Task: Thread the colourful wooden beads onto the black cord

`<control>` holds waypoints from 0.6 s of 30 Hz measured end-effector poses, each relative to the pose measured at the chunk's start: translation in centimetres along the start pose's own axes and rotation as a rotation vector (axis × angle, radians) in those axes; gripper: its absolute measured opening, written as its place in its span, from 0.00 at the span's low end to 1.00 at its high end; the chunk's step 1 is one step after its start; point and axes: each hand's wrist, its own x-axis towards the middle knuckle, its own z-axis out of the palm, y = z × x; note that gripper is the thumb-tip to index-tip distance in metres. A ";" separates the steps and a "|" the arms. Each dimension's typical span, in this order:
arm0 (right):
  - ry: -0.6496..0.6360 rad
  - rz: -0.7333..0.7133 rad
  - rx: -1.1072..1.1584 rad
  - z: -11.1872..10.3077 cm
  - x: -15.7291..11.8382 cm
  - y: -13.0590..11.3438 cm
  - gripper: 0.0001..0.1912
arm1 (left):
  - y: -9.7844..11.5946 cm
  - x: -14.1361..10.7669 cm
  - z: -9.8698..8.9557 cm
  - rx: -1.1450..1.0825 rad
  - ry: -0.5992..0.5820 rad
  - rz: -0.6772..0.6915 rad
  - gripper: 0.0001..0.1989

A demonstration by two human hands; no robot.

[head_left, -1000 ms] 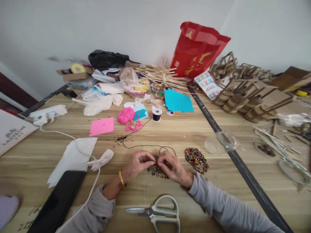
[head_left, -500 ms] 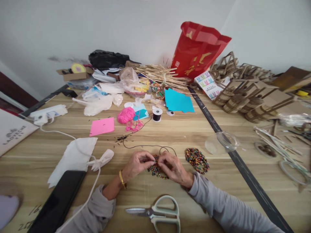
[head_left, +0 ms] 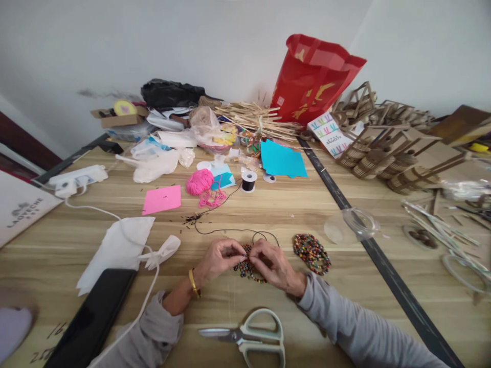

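Note:
My left hand and my right hand meet fingertip to fingertip in front of me, both pinched closed. Between them is a strand of small multicoloured beads, part of it lying coiled on the table under my fingers. The exact bit in each pinch is too small to make out clearly. A thin black cord loops behind my hands and leads towards a spool of black cord. Right of my right hand rests a second coil of beads. Scissors with pale handles lie nearest me, blades pointing left.
A black phone, a white cable and white paper lie to the left. Beyond are pink yarn, pink paper and blue sheets. A red bag and small woven baskets stand at the back.
Almost nothing differs. My fingertips have shifted very slightly at the bead strand, and the whole view has drifted a little.

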 end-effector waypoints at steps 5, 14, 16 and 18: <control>0.003 -0.008 -0.003 0.0 0.0 -0.1 0.06 | 0.2 0.0 0.0 0.012 -0.001 0.003 0.09; -0.001 -0.008 -0.017 0.0 0.1 -0.1 0.08 | 0.2 -0.1 0.0 0.046 0.012 0.024 0.09; -0.003 -0.003 -0.016 0.0 0.0 -0.1 0.08 | 0.2 -0.1 0.0 0.049 0.013 0.034 0.08; -0.005 -0.003 -0.013 0.0 0.0 -0.1 0.08 | 0.2 -0.1 0.0 0.047 0.011 0.041 0.08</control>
